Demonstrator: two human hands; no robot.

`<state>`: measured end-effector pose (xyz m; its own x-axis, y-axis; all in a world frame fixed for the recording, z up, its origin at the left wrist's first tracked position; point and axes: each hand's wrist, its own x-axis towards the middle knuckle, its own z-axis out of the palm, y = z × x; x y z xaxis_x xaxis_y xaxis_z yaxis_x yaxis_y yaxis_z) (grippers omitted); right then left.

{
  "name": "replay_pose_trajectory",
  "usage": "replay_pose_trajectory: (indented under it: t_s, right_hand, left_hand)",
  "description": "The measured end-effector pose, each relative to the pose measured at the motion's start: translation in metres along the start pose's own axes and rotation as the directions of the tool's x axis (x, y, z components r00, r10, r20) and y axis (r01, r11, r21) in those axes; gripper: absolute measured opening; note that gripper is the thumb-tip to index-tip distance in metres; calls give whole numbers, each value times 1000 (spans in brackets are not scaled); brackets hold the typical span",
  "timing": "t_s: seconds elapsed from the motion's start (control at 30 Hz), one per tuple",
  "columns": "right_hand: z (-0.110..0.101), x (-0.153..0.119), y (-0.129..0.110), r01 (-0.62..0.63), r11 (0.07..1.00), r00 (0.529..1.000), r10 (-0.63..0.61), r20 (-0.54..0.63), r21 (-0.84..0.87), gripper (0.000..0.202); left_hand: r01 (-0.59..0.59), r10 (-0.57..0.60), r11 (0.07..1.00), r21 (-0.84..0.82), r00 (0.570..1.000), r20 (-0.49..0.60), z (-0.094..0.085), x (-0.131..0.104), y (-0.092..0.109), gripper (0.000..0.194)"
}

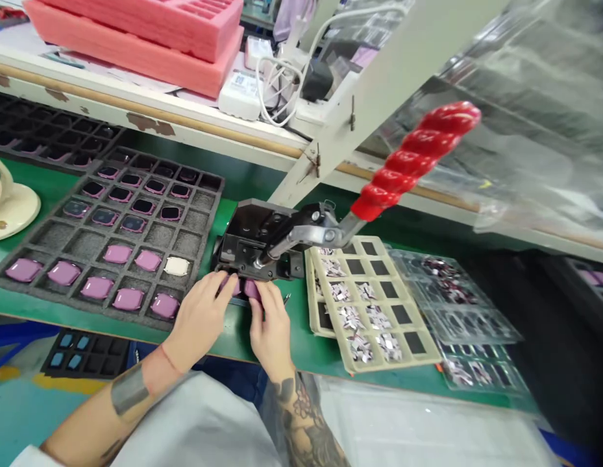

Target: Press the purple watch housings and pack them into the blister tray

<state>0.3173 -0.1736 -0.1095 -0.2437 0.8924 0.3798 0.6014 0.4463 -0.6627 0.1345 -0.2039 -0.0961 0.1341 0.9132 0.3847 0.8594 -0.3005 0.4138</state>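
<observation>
My left hand [201,314] is closed at the front of a black hand press, its fingertips on a purple watch case [232,286]. My right hand [272,324] pinches a purple watch case [251,289] just to the right; whether these are two cases or parts of one is hidden by the fingers. The black press [259,237] stands directly behind both hands. Its lever, with a red twisted grip [418,159], slants up to the right. On the left, a dark foam tray [182,243] holds several purple cases, some with black glass faces, and one cream piece [176,266].
Cream compartment trays [347,360] with small shiny parts lie right of the press, beside clear plastic trays [457,311]. Overhead runs a white shelf [223,139] bearing pink foam trays [135,58] and a white cable [301,78]. A cream fan base [19,211] stands far left.
</observation>
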Motion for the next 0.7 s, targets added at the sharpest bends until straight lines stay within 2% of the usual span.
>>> replay_pose_trajectory:
  t_s: [0.13,0.27,0.37,0.47,0.53,0.57,0.6,0.67,0.7]
  right_hand:
    - [-27,-30,-2,-61,997,996,64,-63,44,43]
    - [-52,-36,4,-73,997,989,72,-128,-4,44]
    - [-57,-35,3,-20,999,983,11,-183,-47,49]
    - [-49,-33,-10,194,980,971,-198,-133,-42,63]
    - [-44,-25,-22,387,922,922,-387,-10,-1,68]
    - [-45,-15,-28,456,890,889,-457,30,11,70]
    - [-49,-2,-34,499,867,866,-499,22,3,70]
    - [-68,38,-40,484,874,861,-486,-152,-51,68]
    - [-82,63,-41,444,894,839,-440,-320,-65,62]
  left_hand:
    - [-13,9,999,36,995,101,26,23,8,38]
    - [-18,26,998,-55,989,149,31,27,12,46]
    - [29,10,953,-303,992,126,17,13,20,49]
    - [129,-88,765,-630,991,97,-4,-7,34,48]
    - [205,-201,639,-741,975,96,-18,-20,38,31]
    - [233,-257,611,-756,962,90,-24,-26,36,22]
    - [257,-308,609,-750,948,74,-31,-31,31,17]
    - [296,-406,661,-689,914,3,-46,-41,9,19]
    - [319,-453,700,-639,890,-52,-55,-45,-6,24]
